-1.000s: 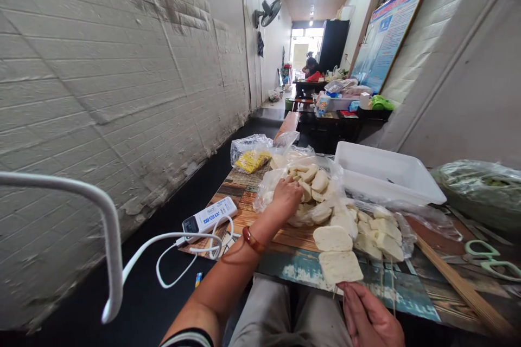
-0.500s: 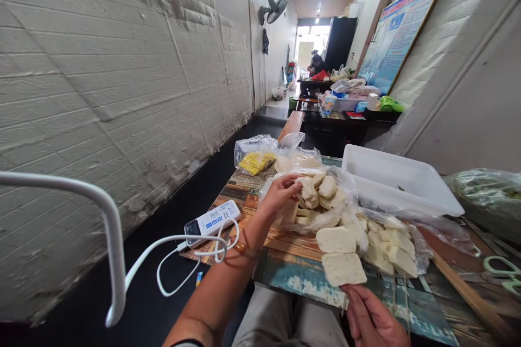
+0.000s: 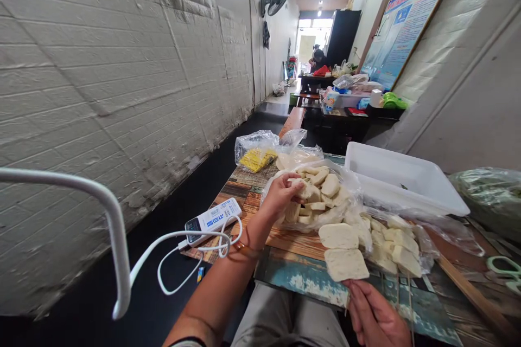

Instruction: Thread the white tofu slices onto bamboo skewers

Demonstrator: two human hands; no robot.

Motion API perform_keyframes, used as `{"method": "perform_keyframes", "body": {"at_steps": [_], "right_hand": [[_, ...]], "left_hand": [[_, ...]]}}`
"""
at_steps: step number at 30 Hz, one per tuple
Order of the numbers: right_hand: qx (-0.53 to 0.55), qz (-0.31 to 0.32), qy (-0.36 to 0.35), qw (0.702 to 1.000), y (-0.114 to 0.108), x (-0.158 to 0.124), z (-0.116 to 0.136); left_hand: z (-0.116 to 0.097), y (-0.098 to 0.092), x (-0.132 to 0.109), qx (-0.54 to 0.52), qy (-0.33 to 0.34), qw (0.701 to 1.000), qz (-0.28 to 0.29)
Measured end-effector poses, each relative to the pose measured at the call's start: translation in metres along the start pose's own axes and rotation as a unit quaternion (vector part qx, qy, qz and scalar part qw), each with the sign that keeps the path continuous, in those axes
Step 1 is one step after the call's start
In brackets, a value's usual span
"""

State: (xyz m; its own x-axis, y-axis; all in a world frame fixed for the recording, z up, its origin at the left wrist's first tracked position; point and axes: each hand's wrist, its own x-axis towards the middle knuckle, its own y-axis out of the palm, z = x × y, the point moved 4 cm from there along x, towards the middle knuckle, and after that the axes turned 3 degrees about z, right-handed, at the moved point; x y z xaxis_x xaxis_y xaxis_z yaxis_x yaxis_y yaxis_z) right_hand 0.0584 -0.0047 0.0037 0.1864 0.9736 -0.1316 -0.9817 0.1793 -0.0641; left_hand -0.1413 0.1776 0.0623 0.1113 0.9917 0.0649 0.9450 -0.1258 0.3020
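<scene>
My left hand [image 3: 285,195] reaches into an open clear plastic bag [image 3: 352,187] heaped with pale, thick food slices [image 3: 319,187]. Its fingers and thumb are closed on one pale slice [image 3: 300,188] at the bag's left side. Low in front, my right hand [image 3: 376,312] pinches the lower end of a thin skewer [image 3: 347,303]. Two flat pale slices [image 3: 345,264] are threaded on it one above the other, over the table's near edge. To their right lies a pile of skewered slices [image 3: 393,241], with thin sticks pointing towards me.
A white plastic tub [image 3: 407,195] stands behind the pile, and green scissors [image 3: 504,268] lie far right. On the left are a power bank [image 3: 214,219] with a white cable and a bag with yellow contents [image 3: 257,158]. A person [image 3: 318,59] sits far back.
The camera view has shifted slightly. My left hand stays at the bag's left side, and some slices by its fingers have moved a little. My right hand keeps its hold on the skewer.
</scene>
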Motion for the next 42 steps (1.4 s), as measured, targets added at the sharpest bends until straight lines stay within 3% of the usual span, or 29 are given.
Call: {"method": "perform_keyframes", "body": {"at_steps": [8,16,21,23,27,31,35,42], "right_hand": [[0.032,0.015,-0.001,0.999,-0.004,-0.002,-0.016],[0.089,0.030,0.004,0.996,-0.025,-0.009,-0.025],[0.062,0.052,-0.004,0.997,-0.036,-0.016,-0.022],[0.042,0.077,-0.007,0.996,-0.037,-0.019,-0.023],[0.005,0.123,-0.009,0.992,-0.032,-0.024,-0.025],[0.021,0.098,0.006,0.995,-0.026,-0.026,-0.025],[0.031,0.088,-0.016,0.996,-0.025,-0.024,-0.023],[0.036,0.079,-0.011,0.996,-0.028,-0.022,-0.020]], "left_hand": [[-0.002,0.024,-0.033,-0.189,-0.090,0.975,0.071],[0.005,0.029,-0.063,-0.156,-0.080,0.983,0.062],[0.005,0.036,-0.074,-0.145,-0.105,0.977,0.120],[0.007,0.039,-0.076,-0.126,-0.104,0.978,0.133],[0.011,0.042,-0.077,-0.105,-0.101,0.984,0.105],[0.009,0.053,-0.084,-0.112,-0.134,0.975,0.137],[0.000,0.062,-0.088,-0.088,-0.113,0.972,0.187],[0.006,0.061,-0.079,-0.093,-0.092,0.986,0.102]]}}
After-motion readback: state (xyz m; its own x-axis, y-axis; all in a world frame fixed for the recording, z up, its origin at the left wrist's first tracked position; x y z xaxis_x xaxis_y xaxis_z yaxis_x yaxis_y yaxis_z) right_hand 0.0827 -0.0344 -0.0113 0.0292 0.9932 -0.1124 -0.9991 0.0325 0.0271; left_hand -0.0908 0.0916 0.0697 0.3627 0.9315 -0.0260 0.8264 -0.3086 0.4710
